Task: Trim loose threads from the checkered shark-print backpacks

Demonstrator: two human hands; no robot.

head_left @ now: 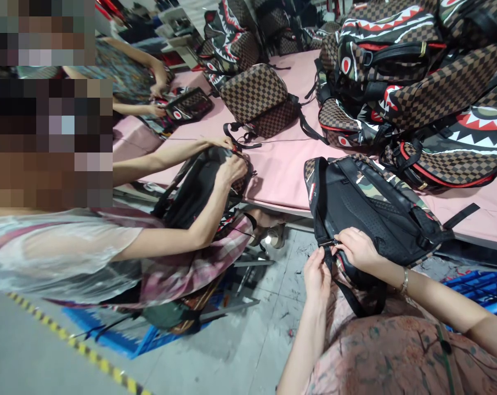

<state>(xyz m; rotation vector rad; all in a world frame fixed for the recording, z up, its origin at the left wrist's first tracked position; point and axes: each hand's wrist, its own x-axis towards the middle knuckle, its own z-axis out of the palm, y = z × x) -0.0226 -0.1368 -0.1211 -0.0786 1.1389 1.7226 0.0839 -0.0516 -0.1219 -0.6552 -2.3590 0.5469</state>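
Observation:
A backpack (367, 211) with a black padded back panel and camouflage and checkered trim rests partly on the pink table's edge, its back side up. My left hand (317, 274) pinches the black strap (320, 216) just below its buckle, at the bag's near left side. Close beside it, my right hand (359, 249) has its fingers closed at the buckle (328, 242), the back of the hand up and a bracelet on the wrist. A loose strap end (349, 296) hangs below the hands toward my lap.
Checkered backpacks with shark-teeth prints (390, 49) are piled at the back right of the pink table (279, 181). Another checkered bag (254, 93) stands mid-table. At left, a person's hands (232, 167) work on a black bag (195, 192); farther back another person handles a small bag (191, 105). Blue crates (150, 340) sit low.

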